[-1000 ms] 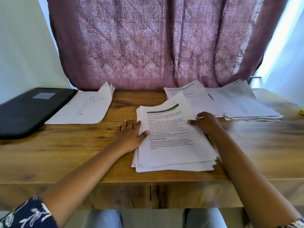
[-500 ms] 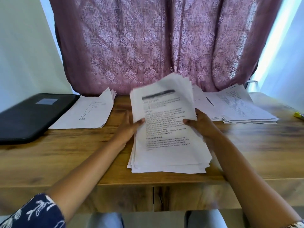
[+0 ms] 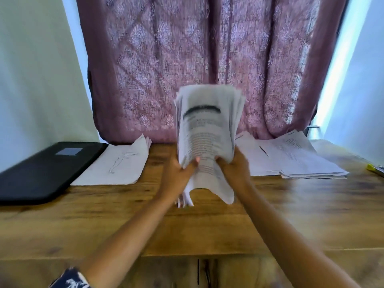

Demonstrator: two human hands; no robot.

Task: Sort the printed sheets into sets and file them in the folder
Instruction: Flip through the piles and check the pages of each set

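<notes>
Both forearms reach forward over the table edge and converge at the centre. The left hand (image 3: 178, 173) grips the lower left side of a thick stack of printed sheets (image 3: 207, 125), thumb on the front page and fingers behind. The right hand (image 3: 235, 169) grips the lower right side in the same way. The stack stands nearly upright between the two hands, printed face toward the camera, with a dark header bar near its top (the text is blurred and unreadable). The upper edges of the pages are fanned unevenly. Its lower corners droop below the hands toward the wooden table (image 3: 207, 229); whether they touch the surface cannot be told.

On the table to the left lies a pile of sheets (image 3: 120, 165) bearing a line drawing of a figure. Just beyond it, at the left edge, a black folder (image 3: 45, 169) lies flat and closed. To the right rest further overlapping printed piles (image 3: 295, 161), and a small yellow object (image 3: 375, 169) sits at the far right edge. A mauve patterned curtain (image 3: 207, 48) hangs behind the table. A dark patterned sleeve (image 3: 70, 281) shows on the left arm.
</notes>
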